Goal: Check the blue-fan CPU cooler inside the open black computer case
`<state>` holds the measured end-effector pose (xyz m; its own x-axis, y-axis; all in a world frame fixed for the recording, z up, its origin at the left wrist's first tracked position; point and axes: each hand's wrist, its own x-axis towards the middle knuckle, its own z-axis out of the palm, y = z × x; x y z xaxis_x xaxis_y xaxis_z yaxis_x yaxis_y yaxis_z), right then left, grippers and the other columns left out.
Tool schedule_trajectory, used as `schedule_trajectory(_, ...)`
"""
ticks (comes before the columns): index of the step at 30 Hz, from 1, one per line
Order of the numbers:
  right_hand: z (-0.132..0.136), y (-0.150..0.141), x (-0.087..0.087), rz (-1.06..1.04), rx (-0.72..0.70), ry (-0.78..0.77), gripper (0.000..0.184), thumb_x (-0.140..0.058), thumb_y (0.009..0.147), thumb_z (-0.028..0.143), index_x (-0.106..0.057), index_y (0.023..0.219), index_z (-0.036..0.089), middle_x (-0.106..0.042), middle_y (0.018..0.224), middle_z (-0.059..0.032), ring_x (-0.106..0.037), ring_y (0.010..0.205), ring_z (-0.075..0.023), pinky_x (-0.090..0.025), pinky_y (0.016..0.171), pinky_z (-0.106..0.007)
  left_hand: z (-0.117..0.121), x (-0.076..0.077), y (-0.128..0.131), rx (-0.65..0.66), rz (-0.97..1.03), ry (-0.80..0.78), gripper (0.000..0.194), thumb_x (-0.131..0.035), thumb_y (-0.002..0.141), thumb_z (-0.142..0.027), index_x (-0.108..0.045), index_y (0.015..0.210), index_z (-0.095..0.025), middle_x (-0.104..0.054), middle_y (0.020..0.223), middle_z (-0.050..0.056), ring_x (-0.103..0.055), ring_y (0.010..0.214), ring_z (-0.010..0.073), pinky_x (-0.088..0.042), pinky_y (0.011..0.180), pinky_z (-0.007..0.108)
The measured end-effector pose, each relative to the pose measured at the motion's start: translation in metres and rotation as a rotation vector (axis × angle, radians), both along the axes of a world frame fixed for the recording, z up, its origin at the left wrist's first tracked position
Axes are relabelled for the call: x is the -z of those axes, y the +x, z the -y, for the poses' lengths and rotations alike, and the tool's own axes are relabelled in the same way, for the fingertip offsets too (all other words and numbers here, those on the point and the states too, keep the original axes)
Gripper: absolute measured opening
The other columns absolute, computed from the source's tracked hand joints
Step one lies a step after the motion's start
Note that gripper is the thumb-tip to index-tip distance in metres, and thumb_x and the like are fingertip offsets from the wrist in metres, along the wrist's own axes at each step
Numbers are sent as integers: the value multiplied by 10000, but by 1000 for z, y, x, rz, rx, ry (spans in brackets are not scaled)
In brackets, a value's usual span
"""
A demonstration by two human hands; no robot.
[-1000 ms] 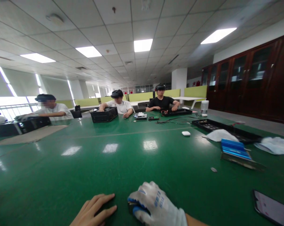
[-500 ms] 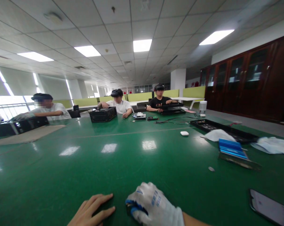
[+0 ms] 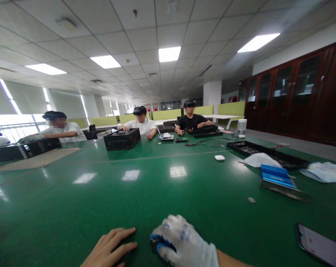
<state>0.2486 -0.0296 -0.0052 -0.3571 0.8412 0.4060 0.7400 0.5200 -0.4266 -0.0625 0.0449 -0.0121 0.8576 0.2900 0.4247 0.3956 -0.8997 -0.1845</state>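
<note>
My left hand (image 3: 111, 247), bare, lies on the green table (image 3: 101, 202) at the bottom of the view with its fingers stretched out. It holds nothing. Just to its right is my right hand (image 3: 181, 241) in a white work glove with blue print and blue-edged fingers. The gloved fingers are curled round a small dark object (image 3: 153, 243), of which only an edge shows between thumb and fingers. What kind of thing it is I cannot make out. A gap of bare tabletop separates the two hands.
At right are a phone (image 3: 320, 243), a blue finned metal part (image 3: 277, 175), white gloves (image 3: 323, 172) and a long black tray (image 3: 268, 152). A white case (image 3: 219, 158) lies mid-table. Across sit several co-workers; one has a hand at a black computer case (image 3: 122, 140).
My hands keep nearly the same pose. The view shifts slightly. Across the table, the co-worker in black has lowered the dark panel that was raised.
</note>
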Motion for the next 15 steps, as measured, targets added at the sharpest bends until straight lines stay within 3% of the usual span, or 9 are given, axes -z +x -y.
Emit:
schedule_trajectory(5, 0, 1, -3, 28, 0, -62, 298, -571, 958, 463, -631, 1237, 377, -683, 1155, -21, -621, 1039, -263, -432, 953, -429, 13, 2, 0, -3, 19, -32, 444, -462, 962, -204, -583, 1367, -341, -613, 1434, 5, -619, 1237, 213, -584, 984, 305)
schedule_trajectory(8, 3, 0, -11, 63, -4, -121, 283, -543, 976, 433, -632, 1231, 347, -667, 1180, -43, -613, 1093, -285, -437, 997, -474, 5, -17, 1, -99, 34, -9, 423, -501, 972, -218, -579, 1375, -321, -613, 1426, 9, -539, 1336, 223, -530, 1080, 326)
schedule_trajectory(11, 3, 0, -15, 62, -25, -179, 297, -536, 971, 405, -626, 1244, 330, -664, 1209, -60, -606, 1158, -306, -404, 1075, -536, -49, -68, 1, -309, 54, 77, 378, -477, 1000, -299, -606, 1354, -277, -544, 1488, 25, -419, 1433, 247, -390, 1210, 416)
schedule_trajectory(13, 0, 2, -12, 60, -45, -205, 328, -548, 957, 410, -616, 1271, 343, -666, 1234, -60, -604, 1179, -318, -379, 1106, -576, -106, -111, -2, -499, 88, 118, 415, -409, 1025, -361, -604, 1362, -217, -509, 1509, 72, -379, 1451, 269, -304, 1247, 465)
schedule_trajectory(15, -9, 5, -2, 56, -38, -201, 343, -599, 922, 449, -637, 1249, 353, -687, 1208, -52, -631, 1120, -313, -436, 1068, -550, -161, -148, -5, -631, 129, 131, 462, -352, 1050, -342, -552, 1408, -130, -502, 1494, 158, -378, 1445, 311, -293, 1229, 530)
